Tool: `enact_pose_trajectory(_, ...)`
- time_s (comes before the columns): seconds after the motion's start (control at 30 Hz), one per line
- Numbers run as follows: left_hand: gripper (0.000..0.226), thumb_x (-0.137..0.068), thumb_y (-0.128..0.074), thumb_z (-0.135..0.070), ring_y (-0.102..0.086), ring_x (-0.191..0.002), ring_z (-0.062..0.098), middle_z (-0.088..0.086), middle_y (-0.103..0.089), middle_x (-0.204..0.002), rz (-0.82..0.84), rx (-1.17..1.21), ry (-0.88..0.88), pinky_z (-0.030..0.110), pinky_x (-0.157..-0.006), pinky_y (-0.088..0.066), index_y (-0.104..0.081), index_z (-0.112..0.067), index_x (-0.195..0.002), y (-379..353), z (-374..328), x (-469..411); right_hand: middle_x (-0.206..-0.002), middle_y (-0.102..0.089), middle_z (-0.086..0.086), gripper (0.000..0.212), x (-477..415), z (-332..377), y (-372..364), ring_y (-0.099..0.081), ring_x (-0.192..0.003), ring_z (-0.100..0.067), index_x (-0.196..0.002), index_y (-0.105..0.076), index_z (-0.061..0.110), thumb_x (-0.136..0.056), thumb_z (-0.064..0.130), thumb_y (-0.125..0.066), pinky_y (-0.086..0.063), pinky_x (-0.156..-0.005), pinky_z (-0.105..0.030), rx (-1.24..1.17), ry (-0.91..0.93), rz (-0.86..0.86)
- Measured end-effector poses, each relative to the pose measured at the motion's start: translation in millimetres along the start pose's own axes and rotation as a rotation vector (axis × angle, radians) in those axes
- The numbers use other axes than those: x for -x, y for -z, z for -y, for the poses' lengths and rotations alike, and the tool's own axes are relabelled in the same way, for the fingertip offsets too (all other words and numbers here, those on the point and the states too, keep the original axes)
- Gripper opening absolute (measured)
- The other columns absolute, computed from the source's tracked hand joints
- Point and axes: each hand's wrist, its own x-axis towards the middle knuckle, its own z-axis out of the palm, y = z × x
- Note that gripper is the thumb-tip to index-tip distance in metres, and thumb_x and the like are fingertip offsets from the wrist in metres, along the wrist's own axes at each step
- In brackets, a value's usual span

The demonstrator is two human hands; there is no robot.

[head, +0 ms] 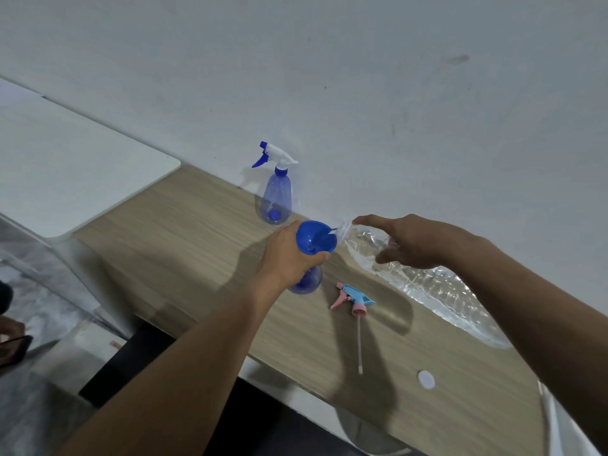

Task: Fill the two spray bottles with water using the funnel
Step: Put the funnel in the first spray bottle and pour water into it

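Note:
A blue funnel sits in the neck of an open blue spray bottle standing on the wooden table. My left hand grips the funnel and bottle neck. My right hand holds a large clear water bottle tilted so its mouth reaches the funnel's rim; water runs into the funnel. The pink and light-blue spray head with its dip tube lies on the table beside the bottle. A second blue spray bottle with a white and blue head stands upright near the wall.
A white bottle cap lies near the table's front edge. A white tabletop adjoins on the left. The wall runs right behind the table. Another person's hand with a phone shows at the far left.

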Motion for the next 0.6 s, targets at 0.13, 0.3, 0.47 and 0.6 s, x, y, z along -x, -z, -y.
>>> enact_pose_trajectory(0.13, 0.047, -0.070, -0.083, -0.040, -0.063, -0.089, 0.007, -0.014, -0.068, -0.095, 0.008, 0.004, -0.002, 0.021, -0.075, -0.049, -0.064, -0.029, -0.111, 1.1, 0.0, 0.6, -0.100, -0.068, -0.002, 0.078, 0.2, 0.3, 0.1, -0.064, -0.093, -0.022, -0.145, -0.018, 0.060, -0.091, 0.039, -0.069, -0.054, -0.087, -0.043, 0.003, 0.000, 0.002)
enact_pose_trajectory(0.3, 0.048, -0.070, -0.082, -0.042, -0.062, -0.089, 0.006, -0.015, -0.068, -0.097, 0.015, 0.005, 0.003, 0.014, -0.069, -0.043, -0.064, -0.031, -0.113, 2.4, -1.7, 0.9, -0.097, -0.064, -0.001, 0.077, 2.7, 1.9, 2.4, -0.063, -0.091, -0.023, -0.147, -0.018, 0.058, -0.092, 0.039, -0.069, -0.053, -0.085, -0.041, 0.021, 0.001, 0.009)
enact_pose_trajectory(0.47, 0.045, -0.072, -0.082, -0.040, -0.061, -0.087, 0.005, -0.017, -0.066, -0.093, 0.017, -0.013, -0.005, 0.009, -0.064, -0.038, -0.064, -0.029, -0.112, 4.1, -5.0, 1.6, -0.099, -0.064, 0.000, 0.077, 4.0, 2.2, 3.6, -0.063, -0.092, -0.022, -0.146, -0.018, 0.059, -0.092, 0.039, -0.069, -0.053, -0.085, -0.041, 0.025, 0.000, 0.010)
enact_pose_trajectory(0.6, 0.043, -0.072, -0.082, -0.038, -0.060, -0.085, 0.005, -0.016, -0.066, -0.092, 0.024, -0.018, 0.009, 0.009, -0.063, -0.038, -0.064, -0.028, -0.110, 4.6, -6.6, 1.9, -0.084, -0.056, 0.010, 0.076, 4.7, 3.1, 4.2, -0.061, -0.087, -0.019, -0.146, -0.019, 0.059, -0.092, 0.038, -0.069, -0.051, -0.080, -0.038, 0.032, -0.002, 0.014)
